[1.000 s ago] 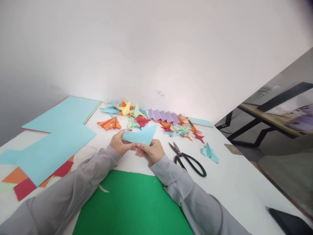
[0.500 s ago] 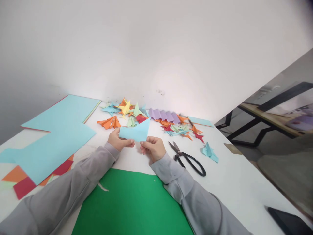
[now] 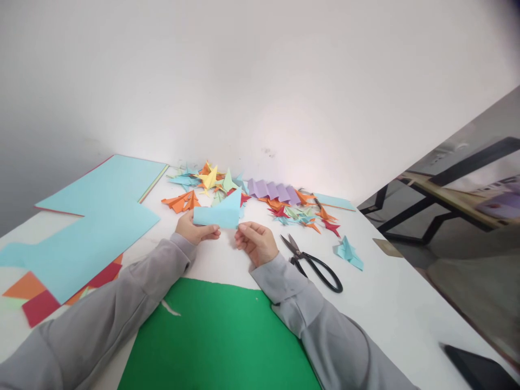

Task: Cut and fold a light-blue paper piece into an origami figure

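Note:
A light blue folded paper (image 3: 219, 215) is held up above the table, one pointed flap rising at its right end. My left hand (image 3: 195, 229) is closed on its left end, thumb along the lower edge and fingers behind. At the lower right corner, my right hand (image 3: 258, 244) has thumb and fingertips pinched together at the paper's edge. Folded paper figures (image 3: 209, 179) in yellow, orange, green and blue lie in a pile behind it. Black-handled scissors (image 3: 314, 262) rest open on the table to the right of my right hand.
Large light blue sheets (image 3: 93, 233) and red and orange paper pieces (image 3: 40, 309) lie at left. A green mat (image 3: 219, 336) is in front of me. Purple pleated paper (image 3: 273, 190) stands near the wall. One blue figure (image 3: 348, 253) and a dark device (image 3: 479, 368) are at right.
The folded paper has moved slightly left and up with my left hand, and turned a little. My right hand has shifted slightly right, its fingers now at the paper's corner.

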Available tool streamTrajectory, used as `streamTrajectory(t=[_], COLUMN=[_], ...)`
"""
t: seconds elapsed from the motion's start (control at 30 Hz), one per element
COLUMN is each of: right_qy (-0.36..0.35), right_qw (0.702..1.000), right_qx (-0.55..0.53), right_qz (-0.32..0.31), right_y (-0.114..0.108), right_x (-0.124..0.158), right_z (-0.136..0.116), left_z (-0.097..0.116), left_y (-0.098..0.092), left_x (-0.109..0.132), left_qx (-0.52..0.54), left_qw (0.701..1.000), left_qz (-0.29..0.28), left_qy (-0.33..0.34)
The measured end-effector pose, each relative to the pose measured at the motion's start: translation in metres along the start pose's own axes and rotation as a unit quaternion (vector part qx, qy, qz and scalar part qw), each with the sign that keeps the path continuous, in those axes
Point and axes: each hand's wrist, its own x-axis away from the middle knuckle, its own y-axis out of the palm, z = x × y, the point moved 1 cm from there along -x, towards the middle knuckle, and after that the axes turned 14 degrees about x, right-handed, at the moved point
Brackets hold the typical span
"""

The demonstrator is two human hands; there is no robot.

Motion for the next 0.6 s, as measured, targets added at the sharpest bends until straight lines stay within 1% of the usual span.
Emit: streamTrajectory(t=[0.17, 0.27, 0.4, 0.6], right_qy=[-0.025, -0.027, -0.02, 0.017], right_qw=[0.993, 0.99, 0.991, 0.998], right_qx=[0.107, 0.129, 0.123, 0.05], right_qz=[-0.042, -0.049, -0.048, -0.015], right_y=[0.007, 0.008, 0.007, 0.002], right_x=[0.002, 0.003, 0.003, 0.001], right_z=[0.002, 0.002, 0.003, 0.004], left_z=[-0.004, -0.005, -0.006, -0.002], left_y=[0.009, 0.01, 0.01, 0.003], left_x=[0.01, 0.012, 0.012, 0.007], left_qx=[-0.06, -0.091, -0.102, -0.042], left_qw=[0.997, 0.994, 0.993, 0.997], left_qz=[-0.037, -0.054, -0.055, -0.064], left_qy=[0.016, 0.032, 0.032, 0.001])
